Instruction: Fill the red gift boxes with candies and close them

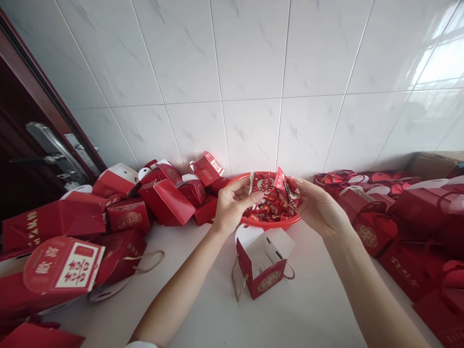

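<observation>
My left hand [232,205] grips a red candy packet [266,184] printed with a white-edged double-happiness sign, thumb on its front. In my right hand [319,205] are red wrapped candies [290,191], pinched at the fingertips; how many cannot be made out. Both hands are over a red plastic basin [270,224] that holds many small wrapped candies [270,210]. Just in front of the basin stands a red gift box [266,280] with its flaps up and twine handles at its sides. Its white inside shows nothing clearly.
Red gift boxes [166,203] lie piled on the left of the white table [203,304]. More red boxes [366,232] crowd the right side. A tiled wall [250,130] rises behind, and a dark door with a metal handle [50,140] is at far left.
</observation>
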Demonstrator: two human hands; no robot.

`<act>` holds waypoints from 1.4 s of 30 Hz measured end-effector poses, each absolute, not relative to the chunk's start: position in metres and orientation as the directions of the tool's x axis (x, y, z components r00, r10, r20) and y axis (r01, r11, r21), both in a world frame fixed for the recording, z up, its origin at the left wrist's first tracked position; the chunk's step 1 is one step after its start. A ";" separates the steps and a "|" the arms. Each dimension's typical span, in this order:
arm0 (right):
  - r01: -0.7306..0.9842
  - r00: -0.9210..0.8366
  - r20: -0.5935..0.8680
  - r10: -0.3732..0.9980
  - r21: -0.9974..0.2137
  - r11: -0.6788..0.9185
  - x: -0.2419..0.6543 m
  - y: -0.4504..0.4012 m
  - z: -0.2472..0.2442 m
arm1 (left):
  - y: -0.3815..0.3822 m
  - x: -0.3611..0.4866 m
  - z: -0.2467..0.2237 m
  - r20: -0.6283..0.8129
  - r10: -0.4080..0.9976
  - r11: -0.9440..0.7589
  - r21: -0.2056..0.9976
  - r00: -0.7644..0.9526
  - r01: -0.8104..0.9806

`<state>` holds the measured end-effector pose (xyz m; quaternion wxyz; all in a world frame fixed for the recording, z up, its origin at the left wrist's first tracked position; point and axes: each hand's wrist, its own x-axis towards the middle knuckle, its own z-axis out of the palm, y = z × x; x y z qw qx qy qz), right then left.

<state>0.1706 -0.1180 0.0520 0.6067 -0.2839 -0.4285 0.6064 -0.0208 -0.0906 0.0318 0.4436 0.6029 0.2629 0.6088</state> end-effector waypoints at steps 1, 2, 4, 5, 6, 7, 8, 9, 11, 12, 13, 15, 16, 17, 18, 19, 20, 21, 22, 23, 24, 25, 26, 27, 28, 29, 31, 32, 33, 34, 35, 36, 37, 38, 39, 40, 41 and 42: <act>-0.498 -0.106 0.172 0.979 -0.862 0.098 0.170 -0.119 0.053 | -0.091 -0.021 0.032 0.503 0.856 -0.470 0.852 0.116 -0.231; -0.504 -0.109 0.168 0.980 -0.859 0.091 0.170 -0.119 0.053 | -0.091 -0.021 0.032 0.506 0.855 -0.472 0.849 0.110 -0.236; -0.514 -0.107 0.162 0.981 -0.854 0.085 0.169 -0.120 0.054 | -0.091 -0.021 0.032 0.510 0.854 -0.478 0.847 0.101 -0.234; -0.513 -0.107 0.160 0.981 -0.854 0.084 0.169 -0.121 0.054 | -0.091 -0.021 0.032 0.511 0.854 -0.481 0.846 0.098 -0.229; -0.509 -0.108 0.161 0.981 -0.857 0.085 0.169 -0.121 0.055 | -0.091 -0.021 0.032 0.512 0.854 -0.482 0.847 0.098 -0.225; -0.503 -0.110 0.165 0.980 -0.860 0.088 0.168 -0.122 0.055 | -0.092 -0.021 0.032 0.511 0.854 -0.482 0.848 0.099 -0.221; -0.496 -0.113 0.170 0.979 -0.863 0.093 0.168 -0.122 0.055 | -0.092 -0.021 0.032 0.510 0.855 -0.480 0.849 0.100 -0.220; -0.492 -0.116 0.175 0.978 -0.865 0.097 0.168 -0.122 0.055 | -0.092 -0.021 0.032 0.506 0.857 -0.476 0.851 0.100 -0.222; -0.489 -0.115 0.183 0.976 -0.866 0.105 0.169 -0.122 0.054 | -0.091 -0.022 0.032 0.493 0.863 -0.460 0.856 0.105 -0.237; -0.489 -0.113 0.183 0.977 -0.866 0.105 0.169 -0.122 0.054 | -0.091 -0.022 0.032 0.488 0.865 -0.452 0.858 0.114 -0.244; -0.490 -0.114 0.178 0.977 -0.866 0.101 0.170 -0.121 0.054 | -0.091 -0.022 0.032 0.486 0.864 -0.446 0.860 0.130 -0.248; -0.488 -0.126 0.168 0.978 -0.869 0.086 0.171 -0.121 0.053 | -0.091 -0.023 0.033 0.492 0.856 -0.451 0.861 0.159 -0.236; -0.485 -0.137 0.164 0.977 -0.871 0.078 0.171 -0.120 0.052 | -0.091 -0.024 0.033 0.497 0.853 -0.461 0.861 0.160 -0.217; -0.479 -0.149 0.162 0.976 -0.875 0.072 0.171 -0.120 0.052 | -0.091 -0.024 0.033 0.503 0.852 -0.474 0.859 0.148 -0.193; -0.475 -0.158 0.162 0.974 -0.877 0.069 0.171 -0.120 0.051 | -0.091 -0.025 0.033 0.509 0.851 -0.487 0.857 0.129 -0.167; -0.473 -0.164 0.164 0.973 -0.878 0.068 0.171 -0.120 0.051 | -0.091 -0.025 0.034 0.515 0.851 -0.499 0.855 0.108 -0.141; -0.476 -0.166 0.163 0.973 -0.877 0.066 0.171 -0.119 0.050 | -0.091 -0.025 0.034 0.521 0.849 -0.511 0.852 0.089 -0.117; -0.481 -0.164 0.160 0.973 -0.874 0.063 0.171 -0.119 0.050 | -0.092 -0.025 0.034 0.528 0.846 -0.521 0.848 0.078 -0.096; -0.487 -0.162 0.156 0.974 -0.871 0.059 0.171 -0.119 0.050 | -0.092 -0.025 0.033 0.533 0.843 -0.528 0.845 0.071 -0.082; -0.492 -0.159 0.153 0.975 -0.869 0.056 0.172 -0.119 0.049 | -0.092 -0.025 0.033 0.536 0.842 -0.532 0.844 0.067 -0.071; -0.496 -0.156 0.150 0.976 -0.867 0.053 0.172 -0.118 0.049 | -0.092 -0.025 0.033 0.535 0.842 -0.532 0.845 0.065 -0.064; -0.498 -0.153 0.147 0.977 -0.865 0.052 0.172 -0.118 0.049 | -0.092 -0.025 0.032 0.531 0.845 -0.528 0.847 0.065 -0.063; -0.500 -0.150 0.145 0.978 -0.865 0.052 0.172 -0.118 0.049 | -0.092 -0.025 0.031 0.524 0.849 -0.521 0.851 0.068 -0.065; -0.501 -0.147 0.143 0.979 -0.864 0.051 0.172 -0.117 0.049 | -0.091 -0.025 0.030 0.516 0.854 -0.511 0.856 0.072 -0.073; -0.505 -0.143 0.140 0.980 -0.862 0.049 0.172 -0.117 0.049 | -0.091 -0.024 0.030 0.506 0.859 -0.500 0.862 0.077 -0.084; -0.508 -0.141 0.136 0.981 -0.860 0.046 0.173 -0.117 0.049 | -0.091 -0.024 0.029 0.495 0.865 -0.487 0.868 0.083 -0.100; -0.510 -0.141 0.132 0.981 -0.859 0.042 0.172 -0.117 0.049 | -0.089 -0.024 0.028 0.474 0.875 -0.459 0.877 0.096 -0.145; -0.510 -0.142 0.131 0.981 -0.859 0.041 0.172 -0.117 0.049 | -0.089 -0.023 0.028 0.464 0.880 -0.443 0.879 0.105 -0.174; -0.511 -0.141 0.131 0.981 -0.858 0.041 0.172 -0.117 0.049 | -0.088 -0.023 0.028 0.455 0.883 -0.427 0.881 0.114 -0.205; -0.511 -0.141 0.133 0.981 -0.858 0.043 0.172 -0.117 0.049 | -0.088 -0.022 0.028 0.446 0.886 -0.410 0.881 0.124 -0.237; -0.510 -0.141 0.134 0.981 -0.859 0.044 0.172 -0.117 0.049 | -0.088 -0.022 0.029 0.437 0.890 -0.392 0.879 0.132 -0.271; -0.508 -0.142 0.135 0.981 -0.860 0.044 0.172 -0.118 0.049 | -0.088 -0.021 0.029 0.427 0.894 -0.371 0.877 0.140 -0.304; -0.504 -0.145 0.134 0.980 -0.862 0.043 0.172 -0.118 0.050 | -0.088 -0.020 0.030 0.416 0.897 -0.351 0.874 0.148 -0.335; -0.499 -0.150 0.135 0.980 -0.865 0.043 0.171 -0.118 0.050 | -0.088 -0.019 0.030 0.406 0.900 -0.330 0.871 0.157 -0.363; -0.495 -0.154 0.136 0.979 -0.868 0.042 0.172 -0.118 0.050 | -0.088 -0.019 0.031 0.396 0.903 -0.310 0.869 0.166 -0.384; -0.493 -0.156 0.137 0.978 -0.869 0.043 0.172 -0.119 0.050 | -0.089 -0.018 0.031 0.387 0.906 -0.295 0.869 0.172 -0.398; -0.494 -0.157 0.139 0.978 -0.868 0.044 0.172 -0.119 0.051 | -0.089 -0.018 0.031 0.378 0.911 -0.288 0.869 0.164 -0.402; -0.495 -0.156 0.141 0.978 -0.867 0.046 0.172 -0.119 0.051 | -0.089 -0.018 0.031 0.371 0.917 -0.290 0.871 0.145 -0.398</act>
